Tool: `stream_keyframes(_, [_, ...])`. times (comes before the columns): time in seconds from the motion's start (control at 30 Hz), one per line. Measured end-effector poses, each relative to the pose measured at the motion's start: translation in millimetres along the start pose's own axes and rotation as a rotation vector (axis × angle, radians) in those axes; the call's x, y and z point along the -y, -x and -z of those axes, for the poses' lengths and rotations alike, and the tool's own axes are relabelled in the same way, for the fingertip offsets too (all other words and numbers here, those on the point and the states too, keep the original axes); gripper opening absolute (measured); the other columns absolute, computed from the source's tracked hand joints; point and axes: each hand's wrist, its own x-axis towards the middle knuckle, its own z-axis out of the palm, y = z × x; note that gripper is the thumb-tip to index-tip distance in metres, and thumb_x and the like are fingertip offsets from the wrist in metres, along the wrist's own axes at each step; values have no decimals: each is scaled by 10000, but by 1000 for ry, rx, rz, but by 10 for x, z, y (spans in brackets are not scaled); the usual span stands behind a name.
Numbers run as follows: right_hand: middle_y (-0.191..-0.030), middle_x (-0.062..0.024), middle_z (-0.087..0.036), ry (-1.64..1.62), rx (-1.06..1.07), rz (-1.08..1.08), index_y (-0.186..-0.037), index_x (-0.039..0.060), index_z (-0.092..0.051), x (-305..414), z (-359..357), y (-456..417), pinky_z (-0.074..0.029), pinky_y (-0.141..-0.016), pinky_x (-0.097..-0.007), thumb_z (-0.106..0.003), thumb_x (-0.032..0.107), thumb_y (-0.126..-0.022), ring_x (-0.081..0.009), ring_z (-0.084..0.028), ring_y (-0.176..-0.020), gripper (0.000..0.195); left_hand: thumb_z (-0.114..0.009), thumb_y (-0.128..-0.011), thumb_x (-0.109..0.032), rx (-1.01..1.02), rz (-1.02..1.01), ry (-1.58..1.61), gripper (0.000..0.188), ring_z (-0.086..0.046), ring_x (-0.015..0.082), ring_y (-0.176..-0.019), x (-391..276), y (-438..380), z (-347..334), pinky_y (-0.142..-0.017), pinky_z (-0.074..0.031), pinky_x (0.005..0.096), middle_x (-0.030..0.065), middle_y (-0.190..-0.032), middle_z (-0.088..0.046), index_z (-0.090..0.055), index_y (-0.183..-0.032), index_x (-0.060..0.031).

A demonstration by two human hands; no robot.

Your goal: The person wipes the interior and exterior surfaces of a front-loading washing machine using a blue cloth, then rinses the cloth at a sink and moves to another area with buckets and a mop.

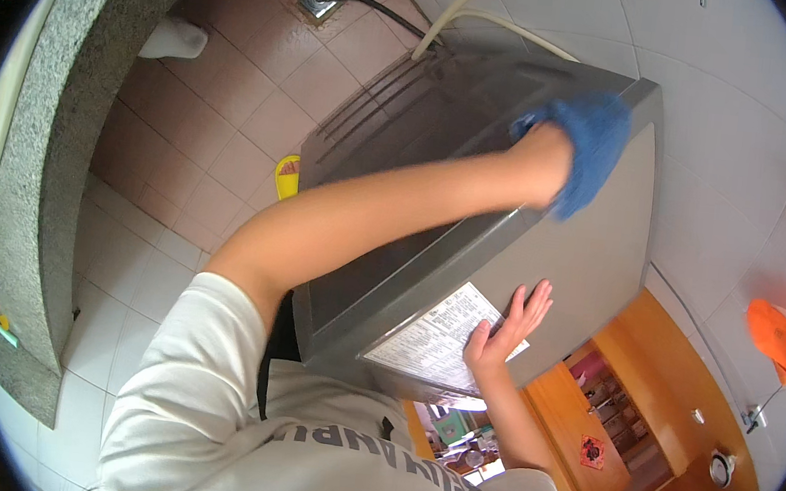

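Note:
A blue cloth, blurred, is bunched in my left hand, over the upper edge of a large grey box-shaped appliance, apparently a washing machine. Much of that hand is hidden by the cloth. Across from it, my right hand lies with its fingers spread on the appliance's light panel, partly over a white printed label. My left arm reaches across the appliance's dark side, which has long slots.
Behind the appliance, pale hoses run by the tiled wall, and a black hose enters a floor drain. A stone-like counter stands at left. A yellow slipper shows beside the appliance. An orange item hangs at right.

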Motion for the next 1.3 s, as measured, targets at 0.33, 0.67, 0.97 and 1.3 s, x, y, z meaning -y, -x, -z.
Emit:
stream_keyframes(0.33, [-1534,-287,-205,-6,-8,-10,-1448,33,-348,-30,4,2,-76,-1116,-633,-472,319,-897,-460,-179,-1427,633,-579,-936,-173,135,406,631,289,-542,170,-1034,-28,1132,209,-918,-456,313,98,-1146,-597,-572,-1189,-35])
stream_keyframes(0.67, [-1542,-276,-202,23,-1,3,-1464,34,-324,13,19,-2,-68,-1140,-588,-430,312,-921,-449,-163,-1438,619,-466,-1002,-98,1,603,293,424,-446,208,-1248,-212,4537,142,-1061,-356,309,107,-1361,-445,-365,-1407,-25])
stream_keyframes(0.97, [-1558,-221,-215,33,-12,38,-1463,1,-315,90,53,-53,-65,-1159,-543,-407,263,-951,-387,-176,-1452,582,-428,-991,-518,-893,1008,1244,461,-638,175,-900,1689,3870,-123,-830,-518,290,96,-967,-642,-572,-1123,-100])
stream_keyframes(1.3, [-1561,-213,-213,42,-27,23,-1469,8,-307,131,5,-40,-65,-1162,-540,-409,250,-947,-378,-171,-1455,584,-464,-1008,-347,-370,526,759,476,-616,165,-1010,404,3714,-3,-918,-491,309,100,-1186,-628,-443,-1355,-22])
